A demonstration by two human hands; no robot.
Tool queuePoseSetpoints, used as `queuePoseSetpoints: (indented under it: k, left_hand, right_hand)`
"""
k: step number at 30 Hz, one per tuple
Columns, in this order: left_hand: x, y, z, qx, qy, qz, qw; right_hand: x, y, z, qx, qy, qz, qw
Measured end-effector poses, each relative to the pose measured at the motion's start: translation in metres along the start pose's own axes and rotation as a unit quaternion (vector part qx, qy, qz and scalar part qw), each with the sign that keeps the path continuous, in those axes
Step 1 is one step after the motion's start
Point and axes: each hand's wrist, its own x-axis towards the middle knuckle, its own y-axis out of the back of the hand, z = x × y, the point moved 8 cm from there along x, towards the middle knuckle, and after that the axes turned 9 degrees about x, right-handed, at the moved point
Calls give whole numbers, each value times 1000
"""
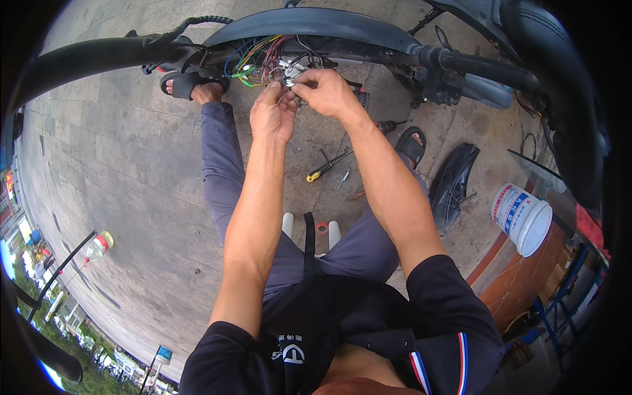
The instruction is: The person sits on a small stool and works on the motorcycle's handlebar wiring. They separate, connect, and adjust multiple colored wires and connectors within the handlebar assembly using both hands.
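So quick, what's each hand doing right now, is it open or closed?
Left hand: fingers bent beside the wires; can't tell if it's holding one.
Right hand: closed, seemingly pinching a small white plug.

bucket (521,220) right of tool (317,174), wires (271,47) ahead

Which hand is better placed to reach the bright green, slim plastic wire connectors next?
Probably the left hand: it is nearer the green connectors, which lie to its left, while the right hand sits farther to the right. Both hands are at the thin, multicoloured wires, so the left may need freeing.
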Motion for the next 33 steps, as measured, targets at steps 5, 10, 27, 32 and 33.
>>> queuePoseSetpoints:
  k: [5, 10, 27, 32, 33]
  left_hand:
    - [0, -2, 1, -1, -8, -1, 1000]
    - [-1, -4, 4, 3, -28, -19, 999]
    - [2, -12, 6, -26, -68, -68, 995]
    - [-27, 11, 43, 146, -43, 6, 988]
    - [-42, 13, 58, 219, -54, 23, 974]
  right_hand:
    - [0, -1, 0, 13, -3, -1, 1000]
    - [-1, -1, -2, -11, 7, 7, 1000]
    - [-9, 0, -7, -11, 0, 54, 998]
    - [-1, -9, -14, -26, 35, 28, 999]
    - [0, -6, -13, -48, 33, 42, 997]
